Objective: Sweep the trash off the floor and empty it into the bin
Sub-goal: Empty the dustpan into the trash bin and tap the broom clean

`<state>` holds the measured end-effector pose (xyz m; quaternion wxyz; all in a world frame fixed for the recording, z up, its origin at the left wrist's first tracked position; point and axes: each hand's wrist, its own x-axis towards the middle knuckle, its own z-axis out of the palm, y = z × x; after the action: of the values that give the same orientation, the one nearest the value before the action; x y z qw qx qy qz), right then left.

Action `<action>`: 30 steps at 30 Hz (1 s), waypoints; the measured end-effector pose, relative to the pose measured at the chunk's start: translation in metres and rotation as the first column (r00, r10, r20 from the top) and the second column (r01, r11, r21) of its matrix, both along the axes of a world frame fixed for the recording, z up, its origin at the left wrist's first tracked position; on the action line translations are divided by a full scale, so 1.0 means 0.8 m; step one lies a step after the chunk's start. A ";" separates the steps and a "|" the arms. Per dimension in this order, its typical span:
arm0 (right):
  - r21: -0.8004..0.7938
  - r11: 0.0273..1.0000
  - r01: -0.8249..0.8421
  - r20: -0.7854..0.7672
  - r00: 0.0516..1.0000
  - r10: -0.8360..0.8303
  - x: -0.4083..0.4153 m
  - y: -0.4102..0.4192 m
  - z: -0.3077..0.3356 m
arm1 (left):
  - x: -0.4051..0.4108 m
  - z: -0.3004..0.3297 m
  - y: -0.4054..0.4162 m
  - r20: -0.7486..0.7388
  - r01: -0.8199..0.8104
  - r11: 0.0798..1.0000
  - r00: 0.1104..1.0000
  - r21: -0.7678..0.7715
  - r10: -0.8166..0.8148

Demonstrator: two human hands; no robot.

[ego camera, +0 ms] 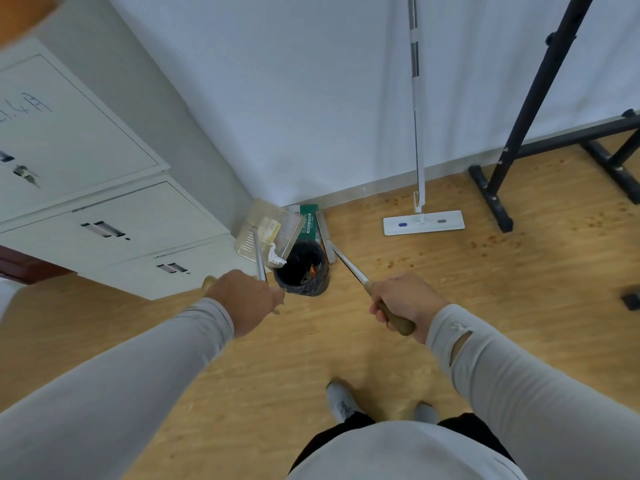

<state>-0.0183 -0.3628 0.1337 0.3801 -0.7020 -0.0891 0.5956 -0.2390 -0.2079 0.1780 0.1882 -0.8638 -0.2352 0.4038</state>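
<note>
My left hand (247, 299) grips the wooden end of a metal handle that leads to a clear plastic dustpan (268, 230). The dustpan is tilted over the left rim of a small dark bin (301, 270) lined with a black bag. A crumpled white tissue (276, 255) hangs at the dustpan's lip above the bin. Something orange lies inside the bin. My right hand (403, 304) holds the brown wooden grip of a broom (325, 237), whose grey head stands on the floor just right of the bin.
A cream metal filing cabinet (104, 202) stands at the left beside the bin. A white flat mop (423, 221) leans on the wall. A black metal stand (498, 188) is at the right. A green packet (309, 221) lies behind the bin. My shoes (343, 403) are below.
</note>
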 end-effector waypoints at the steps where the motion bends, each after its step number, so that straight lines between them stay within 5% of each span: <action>1: 0.003 1.000 -0.003 -0.002 1.000 0.003 0.000 0.000 0.000 | -0.001 0.000 0.000 0.004 -0.003 1.000 1.000 -0.004 0.003; 30: 0.006 1.000 -0.009 0.026 1.000 0.009 0.018 -0.004 0.005 | 0.005 0.008 -0.005 0.037 -0.063 0.998 0.997 -0.009 0.064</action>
<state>-0.0037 -0.3659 0.1376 0.3784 -0.7081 -0.0992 0.5878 -0.2350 -0.2115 0.1840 0.1673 -0.8640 -0.2644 0.3946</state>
